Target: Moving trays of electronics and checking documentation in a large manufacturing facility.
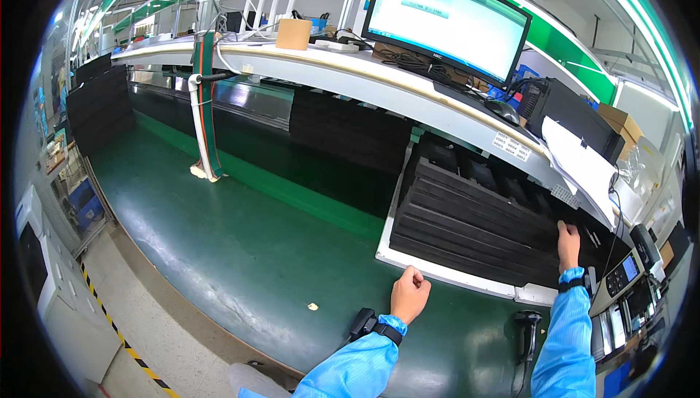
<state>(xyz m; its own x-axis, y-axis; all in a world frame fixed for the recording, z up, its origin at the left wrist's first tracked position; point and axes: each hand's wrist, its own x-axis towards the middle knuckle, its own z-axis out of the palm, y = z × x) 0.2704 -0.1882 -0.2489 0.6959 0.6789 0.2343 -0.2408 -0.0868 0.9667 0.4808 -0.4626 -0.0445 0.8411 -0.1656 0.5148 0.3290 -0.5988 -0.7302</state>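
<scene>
A tall stack of black trays stands on a white base at the right of the green bench. My right hand is at the front right corner of the stack, with its fingers drawn together against the dark edge. What lies between those fingers is hidden. In front of the white base, above the bench top, my left hand is curled into a loose fist and nothing shows in it. Below my right forearm's left side lies a black handheld scanner. Blue sleeves cover both forearms.
A shelf above the bench carries a monitor, a mouse, a tape roll and a black computer case. Papers hang over its edge. A small printer stands right; a post rises left.
</scene>
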